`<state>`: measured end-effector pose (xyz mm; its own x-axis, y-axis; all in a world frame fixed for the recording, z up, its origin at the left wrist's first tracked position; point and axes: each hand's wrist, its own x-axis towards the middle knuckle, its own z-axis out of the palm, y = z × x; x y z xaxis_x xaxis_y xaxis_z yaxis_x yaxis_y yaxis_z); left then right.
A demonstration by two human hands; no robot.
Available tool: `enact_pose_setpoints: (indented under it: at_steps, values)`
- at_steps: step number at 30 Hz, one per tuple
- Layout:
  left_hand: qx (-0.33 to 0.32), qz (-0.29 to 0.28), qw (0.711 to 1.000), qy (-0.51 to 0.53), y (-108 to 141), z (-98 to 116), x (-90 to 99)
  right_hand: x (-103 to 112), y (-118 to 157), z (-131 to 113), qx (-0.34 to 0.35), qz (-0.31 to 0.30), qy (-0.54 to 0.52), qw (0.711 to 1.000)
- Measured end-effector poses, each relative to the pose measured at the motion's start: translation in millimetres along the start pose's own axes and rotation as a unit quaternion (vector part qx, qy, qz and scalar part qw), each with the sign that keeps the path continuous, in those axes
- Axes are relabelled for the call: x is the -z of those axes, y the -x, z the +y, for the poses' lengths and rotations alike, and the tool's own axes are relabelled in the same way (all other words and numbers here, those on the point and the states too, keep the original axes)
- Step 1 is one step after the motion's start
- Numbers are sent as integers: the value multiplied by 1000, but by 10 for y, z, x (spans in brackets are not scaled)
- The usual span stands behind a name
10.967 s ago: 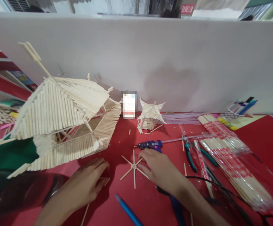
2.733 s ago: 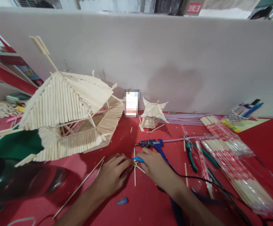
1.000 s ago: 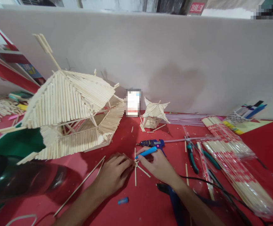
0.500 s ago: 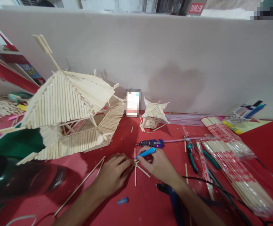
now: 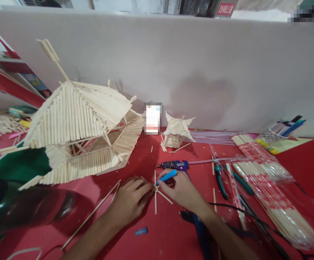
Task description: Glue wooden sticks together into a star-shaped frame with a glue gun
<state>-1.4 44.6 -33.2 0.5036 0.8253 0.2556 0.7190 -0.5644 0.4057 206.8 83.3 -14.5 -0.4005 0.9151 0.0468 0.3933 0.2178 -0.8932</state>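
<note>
At lower centre of the frame, the stick star (image 5: 156, 189) is already joined in the middle, its visible spokes bare; pen work looks unfinished. The right hand's (image 5: 182, 189) grip holds a blue pen (image 5: 168, 176); the left hand's (image 5: 131, 196) grip is hidden, so I cannot tell.

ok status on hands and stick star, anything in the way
Left hand over left of stick star. Right hand holds blue pen, tip near hub. Glue gun just beyond.
</note>
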Motion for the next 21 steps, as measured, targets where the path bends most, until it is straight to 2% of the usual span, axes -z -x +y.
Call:
enact_pose_setpoints:
  at_steps: [6,21]
  values:
    - [-1,2,1000,8,-11,2,1,13,-9,-2,27,12,33,999]
    - [5,-7,1000,1,-8,-3,0,17,-13,-1,25,6,27,999]
